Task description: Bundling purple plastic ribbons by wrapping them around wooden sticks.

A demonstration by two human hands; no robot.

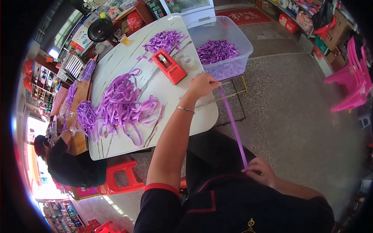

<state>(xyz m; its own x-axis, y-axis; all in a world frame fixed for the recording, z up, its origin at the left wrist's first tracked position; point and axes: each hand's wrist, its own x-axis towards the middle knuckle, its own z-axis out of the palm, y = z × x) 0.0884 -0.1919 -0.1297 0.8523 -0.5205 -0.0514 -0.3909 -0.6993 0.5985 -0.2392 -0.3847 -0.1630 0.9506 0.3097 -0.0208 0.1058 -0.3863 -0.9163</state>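
Note:
A purple ribbon is stretched taut between my two hands, beyond the table's right edge. My left hand, arm reaching forward, pinches its far end by the table corner. Close to my body, my right hand grips the near end between thumb and fingers. A red tape dispenser stands on the table just beyond my left hand, with clear tape rolls beside it. Left of my forearm lies a large tangled heap of purple ribbons. A smaller pile of short purple pieces lies farther back.
Right of the marble-patterned table, a clear plastic bin holds many purple pieces. A co-worker sits at the left near a red stool. A cup and fan are at the back; pink chairs stand right.

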